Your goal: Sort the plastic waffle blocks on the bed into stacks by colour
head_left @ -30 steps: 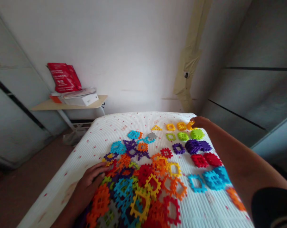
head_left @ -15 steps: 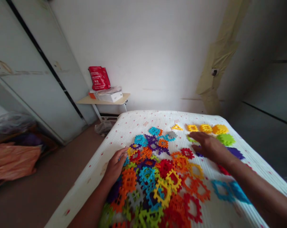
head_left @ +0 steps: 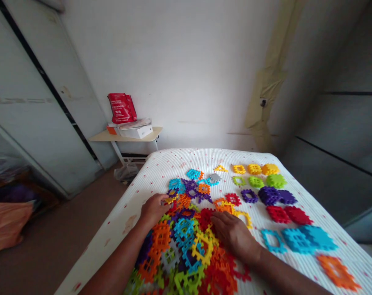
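A mixed pile of plastic interlocking pieces [head_left: 164, 237] with toothed edges lies on the covered bed. My left hand [head_left: 153, 211] is at the pile's far left edge, its thumb and fingertips closed on a yellow interlocking piece [head_left: 172, 200]. My right hand [head_left: 235, 235] lies palm down over the pile's right side, fingers stretched forward and close together. Its fingertips touch or hover by a red piece [head_left: 206, 218]; the palm side is hidden. Close by are a yellow square frame [head_left: 203, 248] and a blue piece [head_left: 185, 230].
To the right, pieces lie in rows by colour: yellow [head_left: 270, 169], green [head_left: 276, 180], purple [head_left: 268, 195], red [head_left: 298, 214], blue [head_left: 319, 237] and orange [head_left: 338, 271]. A small table [head_left: 99, 136] with a red bag [head_left: 122, 107] stands by the wall.
My right hand has moved left and nearer, from the green and purple rows to the pile. My left hand now pinches the yellow piece, which is tilted. The view has shifted slightly right.
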`<action>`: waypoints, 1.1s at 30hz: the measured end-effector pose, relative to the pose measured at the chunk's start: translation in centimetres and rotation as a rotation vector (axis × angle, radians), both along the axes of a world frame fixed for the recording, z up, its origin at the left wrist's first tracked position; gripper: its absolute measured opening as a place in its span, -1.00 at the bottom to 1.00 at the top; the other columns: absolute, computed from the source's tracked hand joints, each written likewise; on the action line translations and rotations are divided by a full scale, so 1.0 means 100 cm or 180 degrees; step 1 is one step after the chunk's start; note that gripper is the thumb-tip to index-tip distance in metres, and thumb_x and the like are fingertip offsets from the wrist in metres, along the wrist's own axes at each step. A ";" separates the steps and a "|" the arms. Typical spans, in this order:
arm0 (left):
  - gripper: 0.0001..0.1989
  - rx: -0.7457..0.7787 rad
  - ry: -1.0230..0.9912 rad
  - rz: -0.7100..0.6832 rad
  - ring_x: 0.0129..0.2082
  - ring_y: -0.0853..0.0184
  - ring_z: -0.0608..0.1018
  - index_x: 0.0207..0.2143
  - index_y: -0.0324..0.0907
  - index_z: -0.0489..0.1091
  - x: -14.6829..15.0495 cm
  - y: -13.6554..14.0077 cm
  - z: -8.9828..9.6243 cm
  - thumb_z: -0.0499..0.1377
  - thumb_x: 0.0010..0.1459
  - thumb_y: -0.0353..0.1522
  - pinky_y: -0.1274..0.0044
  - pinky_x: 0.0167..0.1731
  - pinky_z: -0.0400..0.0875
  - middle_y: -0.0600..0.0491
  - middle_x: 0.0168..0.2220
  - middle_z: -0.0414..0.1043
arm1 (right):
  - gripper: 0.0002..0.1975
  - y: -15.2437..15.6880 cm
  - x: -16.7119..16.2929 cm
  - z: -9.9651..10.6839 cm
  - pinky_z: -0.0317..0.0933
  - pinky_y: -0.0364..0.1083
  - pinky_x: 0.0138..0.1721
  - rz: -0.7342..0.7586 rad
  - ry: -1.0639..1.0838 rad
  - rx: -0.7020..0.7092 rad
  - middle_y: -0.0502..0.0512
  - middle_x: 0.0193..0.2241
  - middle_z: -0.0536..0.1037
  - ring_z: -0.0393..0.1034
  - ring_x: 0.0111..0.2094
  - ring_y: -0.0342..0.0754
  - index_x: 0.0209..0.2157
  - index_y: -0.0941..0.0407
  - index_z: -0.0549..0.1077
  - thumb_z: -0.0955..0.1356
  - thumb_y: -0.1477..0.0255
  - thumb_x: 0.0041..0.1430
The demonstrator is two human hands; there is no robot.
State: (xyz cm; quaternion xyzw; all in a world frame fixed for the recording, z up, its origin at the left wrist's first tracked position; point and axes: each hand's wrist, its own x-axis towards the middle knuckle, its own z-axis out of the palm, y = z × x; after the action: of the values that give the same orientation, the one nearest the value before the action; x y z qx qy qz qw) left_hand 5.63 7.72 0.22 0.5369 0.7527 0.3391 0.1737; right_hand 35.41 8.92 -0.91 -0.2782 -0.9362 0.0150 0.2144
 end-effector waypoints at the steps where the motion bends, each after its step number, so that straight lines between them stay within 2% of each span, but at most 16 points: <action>1: -0.81 -0.0037 0.0066 -0.0012 -0.27 0.20 0.56 -0.43 -0.11 0.53 0.001 0.002 0.000 0.24 -0.19 -0.29 0.49 -0.23 0.36 0.01 -0.35 0.58 | -0.80 0.000 0.000 0.000 0.34 -0.03 -0.23 -0.0016 -0.0013 -0.0005 0.20 -0.18 0.51 0.40 -0.23 0.01 -0.15 0.14 0.40 0.20 0.48 0.26; 7: -0.76 -0.0089 0.0396 -0.0147 -0.27 0.19 0.56 -0.41 -0.13 0.53 0.000 0.007 -0.001 0.14 -0.10 -0.25 0.50 -0.24 0.35 -0.03 -0.31 0.58 | -0.84 -0.001 -0.002 0.000 0.31 -0.06 -0.25 -0.0061 0.0006 0.0014 0.17 -0.24 0.50 0.36 -0.27 -0.03 -0.23 0.14 0.39 0.20 0.47 0.26; 12: -0.69 0.0122 0.0463 -0.0138 -0.25 0.22 0.56 -0.35 -0.12 0.52 -0.002 0.003 0.007 0.03 -0.02 -0.24 0.51 -0.22 0.36 0.01 -0.30 0.58 | -0.85 -0.001 -0.002 0.001 0.29 -0.08 -0.26 -0.0060 0.0002 0.0003 0.14 -0.29 0.50 0.36 -0.30 -0.05 -0.27 0.13 0.38 0.20 0.48 0.26; 14: -0.68 0.0248 0.0249 -0.0096 -0.27 0.22 0.56 -0.37 -0.12 0.51 -0.001 -0.002 0.015 0.04 -0.03 -0.20 0.51 -0.22 0.37 0.03 -0.32 0.58 | -0.85 -0.001 -0.001 0.001 0.29 -0.08 -0.25 -0.0056 0.0038 0.0041 0.15 -0.27 0.50 0.36 -0.28 -0.05 -0.25 0.13 0.38 0.20 0.47 0.27; 18: -0.62 0.0386 -0.0645 0.0035 -0.36 0.22 0.55 -0.37 -0.19 0.51 0.008 -0.014 0.028 0.11 -0.10 -0.12 0.49 -0.30 0.40 0.04 -0.41 0.56 | -0.84 -0.001 -0.002 0.000 0.30 -0.09 -0.25 -0.0097 0.0053 0.0085 0.16 -0.26 0.51 0.37 -0.26 -0.04 -0.22 0.12 0.39 0.20 0.46 0.26; 24: -0.59 0.0594 -0.1845 0.0330 -0.51 0.33 0.48 -0.30 -0.26 0.48 0.020 -0.023 0.020 0.22 -0.16 -0.15 0.54 -0.45 0.38 0.10 -0.54 0.46 | -0.84 0.001 -0.002 0.007 0.31 -0.10 -0.28 -0.0042 0.0047 0.0017 0.12 -0.33 0.52 0.40 -0.31 -0.05 -0.27 0.10 0.41 0.21 0.49 0.24; 26: -0.62 0.0656 -0.2079 0.0332 -0.55 0.38 0.45 -0.30 -0.26 0.47 0.024 -0.024 0.016 0.23 -0.16 -0.18 0.57 -0.49 0.35 0.13 -0.58 0.41 | -0.83 0.004 -0.003 0.014 0.31 -0.09 -0.28 -0.0104 0.0113 -0.0025 0.13 -0.32 0.53 0.41 -0.32 -0.05 -0.27 0.10 0.42 0.21 0.49 0.23; 29: -0.61 0.0729 -0.2258 0.0202 -0.58 0.43 0.41 -0.23 -0.23 0.43 0.028 -0.025 0.013 0.24 -0.13 -0.22 0.61 -0.53 0.30 0.19 -0.59 0.35 | -0.81 0.008 -0.012 0.026 0.32 -0.06 -0.21 -0.0183 0.0368 -0.0065 0.18 -0.22 0.53 0.42 -0.23 -0.02 -0.20 0.11 0.43 0.21 0.47 0.24; 33: -0.54 0.0796 -0.2275 0.0148 -0.57 0.43 0.42 -0.12 -0.23 0.36 0.032 -0.028 0.013 0.23 -0.10 -0.25 0.61 -0.53 0.29 0.19 -0.56 0.36 | -0.75 0.012 -0.042 0.038 0.30 -0.02 -0.11 -0.0070 0.0577 -0.0127 0.20 -0.11 0.50 0.40 -0.11 0.02 -0.08 0.14 0.40 0.25 0.44 0.21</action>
State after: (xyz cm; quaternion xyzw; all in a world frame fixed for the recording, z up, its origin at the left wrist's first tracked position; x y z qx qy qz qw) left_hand 8.84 4.89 1.54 0.3844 0.6094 0.5982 0.3507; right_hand 31.25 10.14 2.93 -0.2902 -0.9093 0.0565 0.2928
